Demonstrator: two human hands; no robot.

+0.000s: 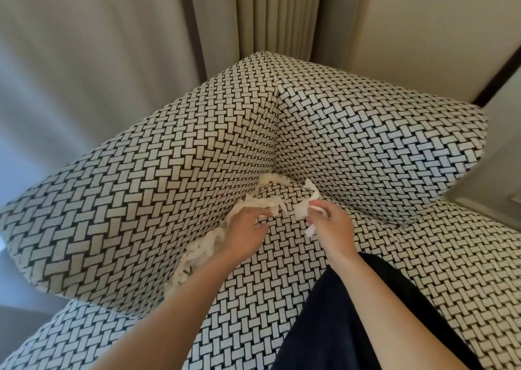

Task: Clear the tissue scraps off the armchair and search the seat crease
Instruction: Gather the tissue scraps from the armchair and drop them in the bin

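Head view. Armchair (169, 158), upholstered in a black-and-white woven pattern, seen from above; the person leans over the seat.

Left hand (245, 228): reaches to the seat crease (253, 197) on its own side. Its fingers (260, 214) lie on the tissue scraps (197, 252), lightly bent. Whether they grasp any scrap or merely rest on the pile cannot be told.

Tissue scraps: a ragged white line packed along the crease. It runs from beneath the left wrist, under the left fingers, and on to the inner corner of the chair just beyond both sets of fingers.

Right hand (329, 223): held above the seat, just beside the left hand, not touching it. Its fingers (318, 204) and thumb are clenched on a white strip (301, 213) of tissue. One end hangs below the fingers; the other reaches up toward the corner.

Other items: a dark garment (352, 313) under the right forearm, nearer the person than either set of fingers. A grey curtain (267, 11) hangs beyond the chair back, well past the fingers.
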